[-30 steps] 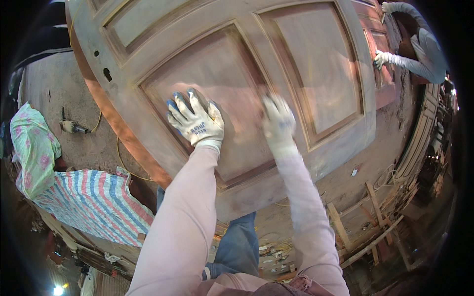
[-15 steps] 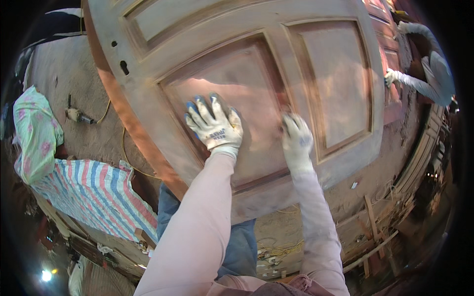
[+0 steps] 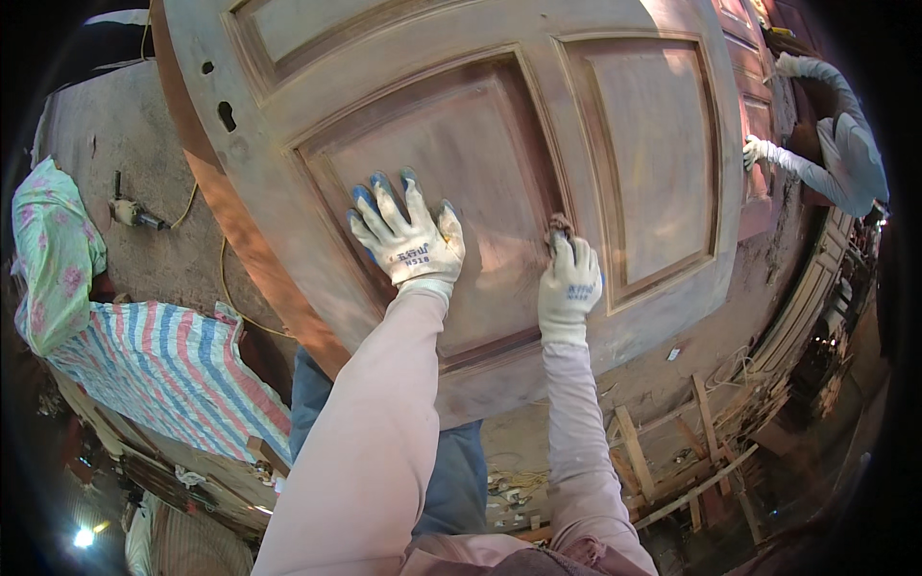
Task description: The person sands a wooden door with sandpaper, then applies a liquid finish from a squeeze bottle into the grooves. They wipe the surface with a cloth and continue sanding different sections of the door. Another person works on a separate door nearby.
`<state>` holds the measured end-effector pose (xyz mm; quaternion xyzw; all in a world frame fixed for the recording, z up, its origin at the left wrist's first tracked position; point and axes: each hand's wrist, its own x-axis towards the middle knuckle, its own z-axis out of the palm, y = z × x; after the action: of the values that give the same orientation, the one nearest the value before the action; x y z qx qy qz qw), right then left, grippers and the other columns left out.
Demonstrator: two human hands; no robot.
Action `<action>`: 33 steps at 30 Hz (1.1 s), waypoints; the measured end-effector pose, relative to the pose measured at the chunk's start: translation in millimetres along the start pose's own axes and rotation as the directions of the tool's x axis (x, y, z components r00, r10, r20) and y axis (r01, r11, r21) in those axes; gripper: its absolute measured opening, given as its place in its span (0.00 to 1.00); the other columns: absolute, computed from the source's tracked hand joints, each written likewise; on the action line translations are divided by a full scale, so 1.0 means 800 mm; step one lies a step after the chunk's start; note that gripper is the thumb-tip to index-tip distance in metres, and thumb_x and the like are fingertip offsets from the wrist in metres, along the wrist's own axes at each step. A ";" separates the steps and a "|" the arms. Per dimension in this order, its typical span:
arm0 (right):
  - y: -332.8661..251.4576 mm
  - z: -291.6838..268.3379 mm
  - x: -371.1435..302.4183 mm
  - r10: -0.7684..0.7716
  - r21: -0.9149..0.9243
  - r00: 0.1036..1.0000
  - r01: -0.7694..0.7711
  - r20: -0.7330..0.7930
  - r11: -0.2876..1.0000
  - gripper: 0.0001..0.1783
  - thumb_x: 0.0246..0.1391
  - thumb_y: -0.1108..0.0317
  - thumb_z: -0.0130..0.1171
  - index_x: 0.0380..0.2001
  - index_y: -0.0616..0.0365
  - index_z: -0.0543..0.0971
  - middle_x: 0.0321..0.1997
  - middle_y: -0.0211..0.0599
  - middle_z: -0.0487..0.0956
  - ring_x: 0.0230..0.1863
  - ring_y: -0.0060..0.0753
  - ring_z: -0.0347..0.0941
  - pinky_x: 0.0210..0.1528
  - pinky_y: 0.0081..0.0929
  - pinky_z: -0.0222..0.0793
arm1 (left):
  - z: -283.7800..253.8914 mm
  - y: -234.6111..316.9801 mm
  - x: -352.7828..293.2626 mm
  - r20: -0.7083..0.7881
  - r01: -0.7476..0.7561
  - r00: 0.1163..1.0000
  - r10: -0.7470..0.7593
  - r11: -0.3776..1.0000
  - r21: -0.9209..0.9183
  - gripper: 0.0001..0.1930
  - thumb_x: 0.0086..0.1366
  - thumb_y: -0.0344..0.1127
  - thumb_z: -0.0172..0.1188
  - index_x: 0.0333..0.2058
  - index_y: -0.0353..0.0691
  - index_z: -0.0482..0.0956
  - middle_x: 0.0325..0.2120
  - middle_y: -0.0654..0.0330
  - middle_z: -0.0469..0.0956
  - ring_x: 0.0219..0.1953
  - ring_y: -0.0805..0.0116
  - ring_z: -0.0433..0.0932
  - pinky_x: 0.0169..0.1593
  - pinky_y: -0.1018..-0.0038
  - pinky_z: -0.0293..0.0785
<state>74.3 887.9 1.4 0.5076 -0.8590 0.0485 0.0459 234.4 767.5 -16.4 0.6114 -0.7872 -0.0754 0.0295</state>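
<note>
A large panelled wooden door (image 3: 538,384) lies in front of me, its surface dusty and pale over reddish brown. My left hand (image 3: 408,230), in a white glove with blue fingertips, rests flat on the middle panel (image 3: 461,154), fingers spread. Gloved the same way, my right hand (image 3: 570,283) is closed around a small folded brown piece of sandpaper (image 3: 559,227), pressed to the moulding at that panel's right edge. Most of the piece is hidden by the fingers. Two holes, one a keyhole (image 3: 227,116), pierce the door's left side.
Left on the ground lies a power tool (image 3: 134,214) with a yellow cord (image 3: 224,274). Nearby are a striped sheet (image 3: 173,370) and a flowered cloth (image 3: 60,259). At right, another person's gloved hand (image 3: 756,152) touches a red door (image 3: 755,110). Wood scraps (image 3: 634,451) lie lower right.
My right hand has slid slightly down and left along the moulding, and the piece in its fingers now shows. My left hand stays flat on the panel; the whole view has shifted a little.
</note>
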 end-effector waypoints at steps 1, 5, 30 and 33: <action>-0.002 -0.001 0.005 -0.016 0.029 1.000 0.016 0.001 0.999 0.21 0.47 0.71 0.64 0.48 0.46 0.84 0.46 0.35 0.81 0.46 0.42 0.79 0.48 0.40 0.77 | 0.000 0.000 0.001 -0.010 0.008 1.000 -0.008 1.000 -0.001 0.34 0.65 0.51 0.57 0.67 0.41 0.66 0.69 0.40 0.55 0.71 0.30 0.50 0.71 0.34 0.46; -0.058 0.027 0.185 -0.126 0.147 0.992 0.123 0.010 0.981 0.17 0.45 0.73 0.63 0.42 0.51 0.81 0.46 0.39 0.82 0.47 0.45 0.78 0.49 0.40 0.76 | -0.002 0.000 0.002 -0.014 -0.007 1.000 0.007 1.000 -0.005 0.33 0.64 0.53 0.57 0.64 0.43 0.69 0.68 0.40 0.56 0.70 0.28 0.52 0.70 0.33 0.46; 0.115 -0.052 -0.157 -0.178 -0.184 0.856 0.299 0.486 0.936 0.18 0.51 0.68 0.64 0.47 0.45 0.82 0.47 0.30 0.82 0.41 0.32 0.80 0.40 0.32 0.77 | 0.013 -0.008 -0.002 -0.081 -0.050 0.996 0.049 0.999 -0.011 0.34 0.65 0.57 0.55 0.66 0.49 0.67 0.67 0.41 0.56 0.70 0.27 0.52 0.69 0.31 0.46; 0.105 -0.022 -0.084 -0.331 -0.086 0.893 0.372 0.304 0.924 0.19 0.48 0.70 0.65 0.47 0.46 0.81 0.45 0.31 0.81 0.42 0.34 0.80 0.40 0.33 0.77 | 0.008 -0.007 -0.004 -0.029 -0.041 0.999 0.042 0.999 0.023 0.34 0.64 0.57 0.55 0.66 0.49 0.67 0.67 0.42 0.57 0.70 0.27 0.52 0.70 0.32 0.47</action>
<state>33.4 988.9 7.3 0.6518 -0.7517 -0.0950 -0.0337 239.7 769.6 -23.3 0.5962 -0.8001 -0.0567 0.0359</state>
